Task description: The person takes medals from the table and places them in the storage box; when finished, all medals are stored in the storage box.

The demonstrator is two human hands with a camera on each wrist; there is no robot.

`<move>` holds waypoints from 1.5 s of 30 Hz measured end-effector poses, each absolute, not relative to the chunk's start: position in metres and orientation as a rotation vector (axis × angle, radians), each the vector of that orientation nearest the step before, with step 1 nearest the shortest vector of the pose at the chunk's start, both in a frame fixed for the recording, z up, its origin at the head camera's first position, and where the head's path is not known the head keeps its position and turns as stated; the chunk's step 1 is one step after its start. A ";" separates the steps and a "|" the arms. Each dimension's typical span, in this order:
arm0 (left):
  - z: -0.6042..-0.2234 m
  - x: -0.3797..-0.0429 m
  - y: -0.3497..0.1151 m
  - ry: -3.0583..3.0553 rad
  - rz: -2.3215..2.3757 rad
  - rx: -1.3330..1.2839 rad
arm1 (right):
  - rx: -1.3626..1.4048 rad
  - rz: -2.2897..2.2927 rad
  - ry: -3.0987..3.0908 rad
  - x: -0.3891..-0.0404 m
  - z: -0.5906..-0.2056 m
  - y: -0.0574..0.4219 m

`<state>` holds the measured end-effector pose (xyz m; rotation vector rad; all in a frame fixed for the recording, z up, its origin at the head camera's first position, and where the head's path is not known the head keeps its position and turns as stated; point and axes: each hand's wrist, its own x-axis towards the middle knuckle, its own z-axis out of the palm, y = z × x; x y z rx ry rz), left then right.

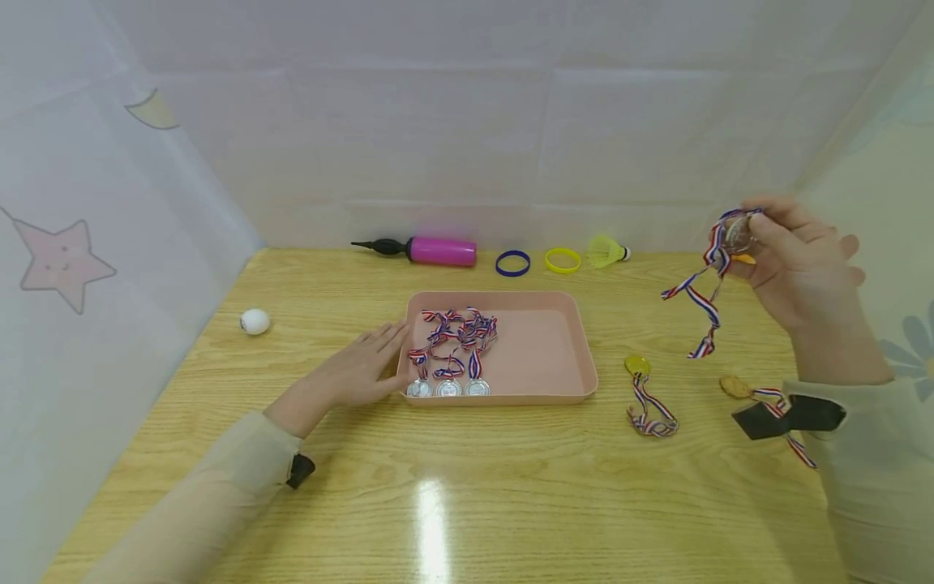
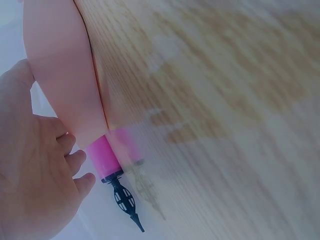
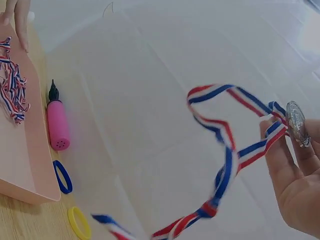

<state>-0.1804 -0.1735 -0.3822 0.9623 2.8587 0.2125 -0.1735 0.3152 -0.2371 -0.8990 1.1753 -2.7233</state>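
My right hand (image 1: pixel 799 264) pinches a silver medal (image 3: pixel 297 124) between thumb and fingers, lifted above the table's right side. Its red, white and blue ribbon (image 3: pixel 227 165) dangles from the hand. My left hand (image 1: pixel 365 369) rests with extended fingers against the left end of a pink tray (image 1: pixel 540 349); the left wrist view shows the thumb and fingers at the tray's wall (image 2: pixel 70 75). Inside the tray, three silver medals (image 1: pixel 448 388) lie in a row along the near side, their ribbons (image 1: pixel 456 332) bunched behind them. Right of the tray lies a gold medal (image 1: pixel 637 365) with its ribbon.
Another gold-coloured medal (image 1: pixel 735 387) lies partly under the right forearm. Along the back are a magenta hand pump (image 1: pixel 442 251), a blue wristband (image 1: pixel 513 263), a yellow wristband (image 1: pixel 563 260) and a yellow shuttlecock (image 1: pixel 606 252). A white ball (image 1: pixel 254 322) sits at the left.
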 end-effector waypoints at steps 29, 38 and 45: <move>-0.385 -0.184 -0.171 2.856 0.205 0.954 | -0.691 -2.239 1.951 -0.211 -0.241 0.235; -0.384 -0.184 -0.171 2.852 0.203 0.948 | -0.618 -2.132 2.042 -0.226 -0.257 0.209; -0.382 -0.182 -0.171 2.855 0.208 0.949 | -0.586 -2.003 2.138 -0.229 -0.271 0.190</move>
